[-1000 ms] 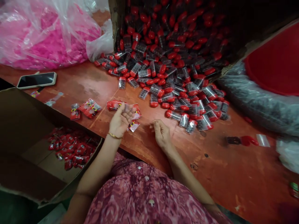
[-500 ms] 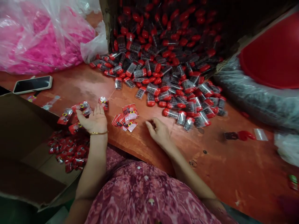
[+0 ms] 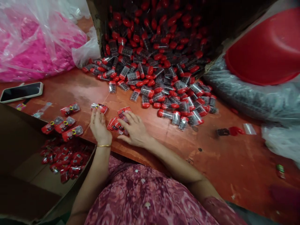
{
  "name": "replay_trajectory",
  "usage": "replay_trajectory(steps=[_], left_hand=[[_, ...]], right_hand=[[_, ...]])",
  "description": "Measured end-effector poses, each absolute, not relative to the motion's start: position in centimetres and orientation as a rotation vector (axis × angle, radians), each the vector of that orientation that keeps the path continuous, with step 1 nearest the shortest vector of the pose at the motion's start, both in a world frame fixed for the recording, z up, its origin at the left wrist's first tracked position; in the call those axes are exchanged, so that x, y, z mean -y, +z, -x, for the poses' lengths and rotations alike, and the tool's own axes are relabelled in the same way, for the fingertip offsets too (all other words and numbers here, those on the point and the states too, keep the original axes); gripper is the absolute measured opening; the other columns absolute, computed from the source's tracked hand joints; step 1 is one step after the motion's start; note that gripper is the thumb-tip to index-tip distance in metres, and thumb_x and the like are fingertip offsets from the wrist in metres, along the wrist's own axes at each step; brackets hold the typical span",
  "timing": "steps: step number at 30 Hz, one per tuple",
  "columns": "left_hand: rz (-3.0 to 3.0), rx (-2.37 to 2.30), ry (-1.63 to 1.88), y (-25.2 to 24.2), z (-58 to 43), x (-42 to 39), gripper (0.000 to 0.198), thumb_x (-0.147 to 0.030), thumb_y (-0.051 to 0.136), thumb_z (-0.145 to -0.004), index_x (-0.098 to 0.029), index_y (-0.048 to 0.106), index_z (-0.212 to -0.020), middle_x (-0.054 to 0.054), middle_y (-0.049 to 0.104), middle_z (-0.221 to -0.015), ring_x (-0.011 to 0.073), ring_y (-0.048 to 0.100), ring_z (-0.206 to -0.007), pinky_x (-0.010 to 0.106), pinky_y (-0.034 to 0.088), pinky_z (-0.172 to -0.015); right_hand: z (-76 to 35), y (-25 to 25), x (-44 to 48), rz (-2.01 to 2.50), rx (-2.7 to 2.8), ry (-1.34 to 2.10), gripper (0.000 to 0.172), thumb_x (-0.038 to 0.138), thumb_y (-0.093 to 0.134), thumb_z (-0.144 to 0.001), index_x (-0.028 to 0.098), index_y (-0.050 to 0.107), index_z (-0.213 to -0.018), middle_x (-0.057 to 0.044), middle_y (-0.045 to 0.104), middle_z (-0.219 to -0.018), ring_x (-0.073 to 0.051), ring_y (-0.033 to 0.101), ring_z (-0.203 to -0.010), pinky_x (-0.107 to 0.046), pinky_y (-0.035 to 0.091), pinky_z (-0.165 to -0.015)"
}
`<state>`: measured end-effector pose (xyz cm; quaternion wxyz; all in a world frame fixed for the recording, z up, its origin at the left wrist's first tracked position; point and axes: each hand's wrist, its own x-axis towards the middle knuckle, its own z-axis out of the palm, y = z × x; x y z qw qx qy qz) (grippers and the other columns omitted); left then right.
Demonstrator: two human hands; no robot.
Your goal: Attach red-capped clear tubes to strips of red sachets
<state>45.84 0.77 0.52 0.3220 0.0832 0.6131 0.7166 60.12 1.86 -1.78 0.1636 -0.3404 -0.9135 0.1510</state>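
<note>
My left hand (image 3: 101,128), fingers stretched out, is at the near side of a small clear container with a red printed label (image 3: 100,108); its fingertips seem to touch it. My right hand (image 3: 137,131) lies with spread fingers over a small pile of red printed cards (image 3: 113,122), partly hiding them. Neither hand grips anything that I can see. Several more labelled containers (image 3: 72,132) lie on the table left of my left hand. Beyond my hands spreads a heap of clear containers with red caps and dark contents (image 3: 146,91).
A carton (image 3: 95,28) on its side holds more containers. A cardboard box (image 3: 51,186) below the table edge holds labelled ones. A phone (image 3: 22,92) and a bag of pink pieces (image 3: 35,50) are at left. A red basin (image 3: 262,50) rests on a plastic bag (image 3: 248,97) at right.
My right hand has moved left onto the cards and spread its fingers. The left hand has turned from palm up and shifted slightly away from the labelled containers at left. The view has shifted slightly.
</note>
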Motion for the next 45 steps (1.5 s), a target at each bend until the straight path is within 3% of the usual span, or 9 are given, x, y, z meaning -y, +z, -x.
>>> replay_trajectory(steps=[5, 10, 17, 20, 24, 33, 36, 41, 45], left_hand=[[-0.85, -1.878, 1.526, -2.7, -46.8, -0.4, 0.04, -0.043, 0.052, -0.082, -0.017, 0.062, -0.111, 0.011, 0.058, -0.128, 0.0213, 0.049, -0.122, 0.033, 0.031, -0.106], [-1.296, -1.901, 1.123, -2.9, -48.0, -2.3, 0.039, -0.037, 0.042, -0.087, -0.016, 0.062, -0.113, 0.012, 0.058, -0.128, 0.026, 0.042, -0.128, 0.041, 0.03, -0.108], [-1.815, -2.045, 0.904, -1.6, -49.2, -3.1, 0.04, -0.032, 0.036, -0.089, -0.015, 0.061, -0.115, 0.013, 0.055, -0.131, 0.0305, 0.036, -0.132, 0.05, 0.027, -0.106], [-1.969, -1.992, 0.796, -2.1, -49.0, -3.5, 0.035, -0.035, 0.045, -0.085, -0.021, 0.064, -0.112, 0.009, 0.056, -0.13, 0.0312, 0.037, -0.131, 0.05, 0.03, -0.104], [-1.971, -2.039, 0.64, -2.7, -49.0, -4.5, 0.03, -0.038, 0.055, -0.08, -0.025, 0.069, -0.103, 0.006, 0.059, -0.126, 0.0326, 0.041, -0.127, 0.051, 0.032, -0.102], [-1.955, -2.175, 0.648, -2.5, -49.7, -4.1, 0.027, -0.035, 0.052, -0.083, -0.024, 0.073, -0.093, 0.01, 0.061, -0.123, 0.0358, 0.041, -0.128, 0.058, 0.024, -0.105], [-1.908, -2.213, 0.801, -2.0, -49.6, -3.5, 0.027, -0.035, 0.051, -0.083, -0.023, 0.073, -0.092, 0.012, 0.059, -0.125, 0.0345, 0.041, -0.128, 0.058, 0.024, -0.105], [-1.821, -2.144, 0.997, -0.2, -50.3, -2.2, 0.027, -0.038, 0.053, -0.083, -0.025, 0.072, -0.097, 0.012, 0.059, -0.126, 0.0325, 0.045, -0.126, 0.057, 0.028, -0.103], [-1.705, -2.056, 1.129, 0.7, -50.7, -0.9, 0.027, -0.038, 0.057, -0.08, -0.025, 0.071, -0.099, 0.01, 0.06, -0.125, 0.0305, 0.047, -0.123, 0.053, 0.03, -0.103]], right_hand=[[-57.9, -3.3, -3.2, 1.049, 2.68, 0.398, 0.047, 0.043, 0.039, -0.091, 0.022, 0.046, -0.132, -0.013, 0.037, -0.145, -0.032, 0.025, -0.135, -0.056, 0.022, -0.105], [-59.0, -4.1, -3.9, 1.292, 2.565, 0.379, 0.044, 0.029, 0.035, -0.093, 0.023, 0.041, -0.136, -0.011, 0.036, -0.146, -0.031, 0.026, -0.135, -0.057, 0.021, -0.104], [-64.1, -2.8, -4.1, 1.26, 2.418, 0.091, 0.037, 0.031, 0.039, -0.092, 0.023, 0.053, -0.124, -0.008, 0.05, -0.136, -0.028, 0.032, -0.132, -0.055, 0.012, -0.107], [-68.3, -2.6, -5.0, 1.626, 2.139, -0.07, 0.033, 0.03, 0.04, -0.091, 0.016, 0.06, -0.113, -0.013, 0.063, -0.116, -0.028, 0.048, -0.113, -0.053, 0.018, -0.103], [-71.6, -3.3, -5.0, 1.755, 2.157, -0.113, 0.031, 0.03, 0.047, -0.088, 0.013, 0.062, -0.108, -0.014, 0.066, -0.108, -0.028, 0.053, -0.096, -0.044, 0.031, -0.088], [-70.7, -4.0, -2.1, 1.55, 2.118, -0.157, 0.028, 0.032, 0.051, -0.086, 0.016, 0.062, -0.106, -0.012, 0.065, -0.109, -0.025, 0.053, -0.098, -0.04, 0.035, -0.086], [-69.4, -3.0, -2.2, 1.456, 2.027, 0.054, 0.025, 0.033, 0.049, -0.087, 0.018, 0.064, -0.101, -0.011, 0.066, -0.103, -0.023, 0.055, -0.094, -0.039, 0.038, -0.086], [-65.0, -1.8, -3.5, 1.294, 1.638, 0.889, 0.032, 0.045, 0.049, -0.085, 0.019, 0.062, -0.099, -0.007, 0.066, -0.093, -0.019, 0.058, -0.081, -0.033, 0.046, -0.075], [-62.8, -1.4, -4.0, 1.143, 1.311, 1.269, 0.029, 0.047, 0.054, -0.079, 0.019, 0.061, -0.082, -0.001, 0.063, -0.074, -0.014, 0.056, -0.067, -0.027, 0.045, -0.065]])
